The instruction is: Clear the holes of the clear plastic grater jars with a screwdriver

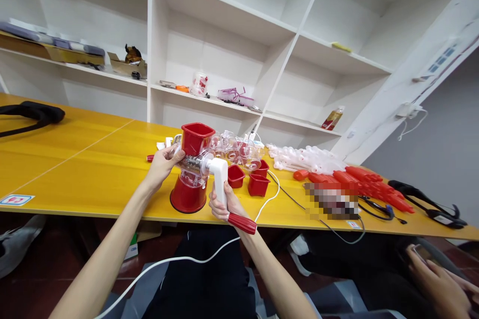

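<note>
A rotary grater (pixel 192 169) stood near the front edge of the yellow worktop (pixel 75 169), upright on its round red base, with a red hopper on top and a clear drum housing in the middle. The person's left hand (pixel 162 162) was curled against the left side of the clear housing, fingers wrapped on it, steadying the unit. The right hand (pixel 224 204) gripped the white crank arm (pixel 220 179) just above its red handle (pixel 242 223), which stuck out past the near edge of the worktop.

It looked like light, stiff plastic, probably smooth and a little slippery on the clear part; the base and the crank seemed the surest places to hold, since the tall body could tip if pushed high up.

Just behind it sat small red cups (pixel 247 179) and clear drum parts (pixel 235 149). Farther right lay white pieces (pixel 307 158) and a row of red handles (pixel 366 184). A white cable (pixel 269 197) trailed off the near edge. Another person's hand (pixel 436 279) showed at the lower right, well apart.
</note>
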Demonstrator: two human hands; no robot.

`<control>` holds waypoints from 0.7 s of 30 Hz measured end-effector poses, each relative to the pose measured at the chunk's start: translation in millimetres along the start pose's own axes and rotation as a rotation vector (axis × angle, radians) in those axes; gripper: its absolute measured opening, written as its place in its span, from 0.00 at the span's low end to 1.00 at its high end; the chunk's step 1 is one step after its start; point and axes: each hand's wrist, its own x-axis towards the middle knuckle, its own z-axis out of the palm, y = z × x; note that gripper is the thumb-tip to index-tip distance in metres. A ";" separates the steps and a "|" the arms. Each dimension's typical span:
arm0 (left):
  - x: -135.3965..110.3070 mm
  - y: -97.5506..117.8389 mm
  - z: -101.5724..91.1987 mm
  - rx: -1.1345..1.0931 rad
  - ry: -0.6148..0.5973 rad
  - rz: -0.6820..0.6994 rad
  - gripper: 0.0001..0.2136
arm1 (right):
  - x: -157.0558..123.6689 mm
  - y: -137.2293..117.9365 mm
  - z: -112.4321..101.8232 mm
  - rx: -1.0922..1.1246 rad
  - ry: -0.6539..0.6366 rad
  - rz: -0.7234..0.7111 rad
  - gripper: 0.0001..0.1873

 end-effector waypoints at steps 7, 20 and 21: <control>-0.2 2.5 1.2 0.000 -0.007 -0.005 0.31 | -15.0 -5.3 4.3 -0.009 0.062 -0.015 0.32; -1.3 5.0 0.9 0.024 -0.029 -0.006 0.32 | -29.1 -10.3 11.1 -0.038 0.170 -0.068 0.34; -1.3 5.0 0.9 0.026 -0.033 -0.006 0.32 | -31.8 -11.0 11.5 -0.051 0.176 -0.060 0.35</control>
